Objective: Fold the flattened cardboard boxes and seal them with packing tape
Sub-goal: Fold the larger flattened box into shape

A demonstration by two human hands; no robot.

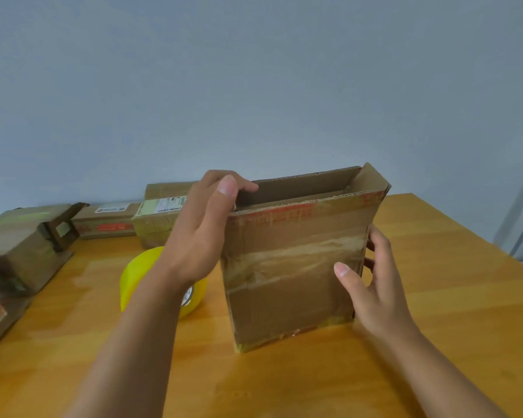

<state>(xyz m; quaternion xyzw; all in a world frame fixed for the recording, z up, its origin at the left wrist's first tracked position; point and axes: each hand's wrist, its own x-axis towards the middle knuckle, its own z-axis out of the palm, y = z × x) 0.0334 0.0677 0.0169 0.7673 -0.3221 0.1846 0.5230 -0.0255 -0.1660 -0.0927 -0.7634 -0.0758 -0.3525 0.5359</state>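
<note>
On the orange wooden table [435, 297] stood the worn brown cardboard box [290, 267], upright, open-topped, probably light and easily buckled. The left hand [206, 224] gripped its top corner; the right hand [372, 282] clasped its side edge, the stiffest holds. A yellow packing-tape roll [139, 273] lay beside it.

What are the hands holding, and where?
Both hold the upright cardboard box: the left hand grips its top left corner, the right hand grips its right edge.

Evenly, softly lit, with a pale sheen on the table [82, 279] at left centre, only faint shadows at lower centre, wide-angle bending of straight lines toward the frame edges, and smeared, out-of-focus boxes [21, 251] at the far left.
</note>
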